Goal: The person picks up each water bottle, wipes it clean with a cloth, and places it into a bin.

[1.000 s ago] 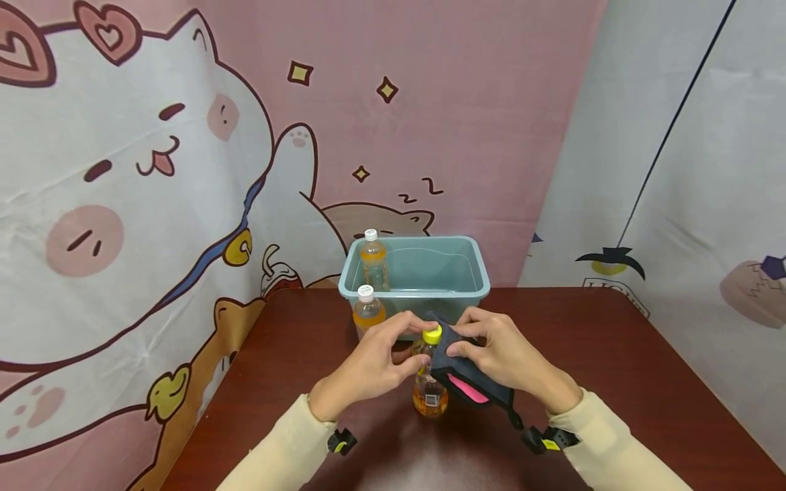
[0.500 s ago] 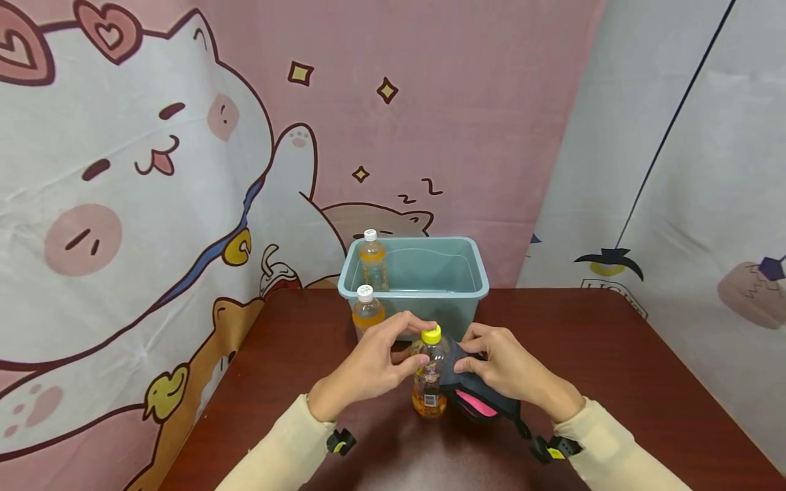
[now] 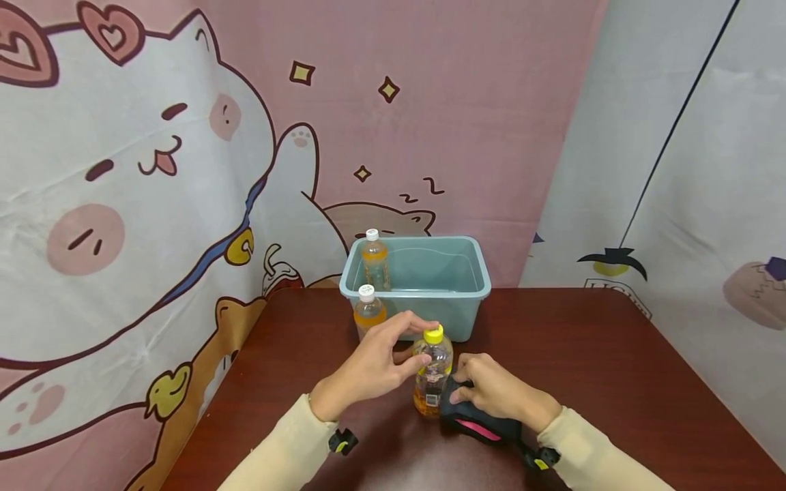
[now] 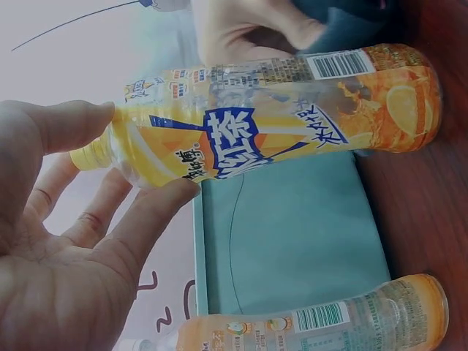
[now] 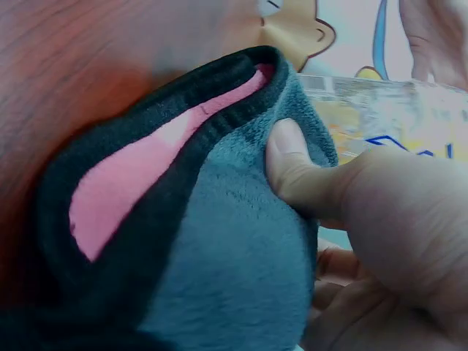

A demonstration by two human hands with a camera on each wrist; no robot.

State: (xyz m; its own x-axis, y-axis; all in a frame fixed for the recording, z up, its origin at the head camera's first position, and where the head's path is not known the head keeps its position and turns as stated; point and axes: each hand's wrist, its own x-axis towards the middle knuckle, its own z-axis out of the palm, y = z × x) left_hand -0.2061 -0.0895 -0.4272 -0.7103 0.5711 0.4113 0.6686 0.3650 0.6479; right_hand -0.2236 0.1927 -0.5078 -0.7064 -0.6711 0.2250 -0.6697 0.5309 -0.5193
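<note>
A clear plastic tea bottle (image 3: 443, 356) with a yellow cap stands upright on the table. My left hand (image 3: 371, 365) steadies it from the left, a finger on the cap and the thumb against its shoulder. Its orange and yellow label with a blue emblem shows in the left wrist view (image 4: 241, 135). On the bottle's right, low down, my right hand (image 3: 500, 389) pinches a dark grey cloth (image 3: 482, 417) with black edging and pink lining. The thumb presses into the fabric in the right wrist view, and the cloth (image 5: 234, 256) overlaps the bottle's lower side.
Behind the hands stands a light blue plastic bin (image 3: 430, 310), with a white-capped bottle (image 3: 374, 262) inside at its left. Another white-capped bottle (image 3: 370, 312) stands in front of the bin's left corner. A printed curtain (image 3: 479, 123) hangs behind the brown table (image 3: 589, 368).
My right hand has moved the cloth from near the cap down along the bottle's right side to its lower part. The left hand and bottle have stayed in place.
</note>
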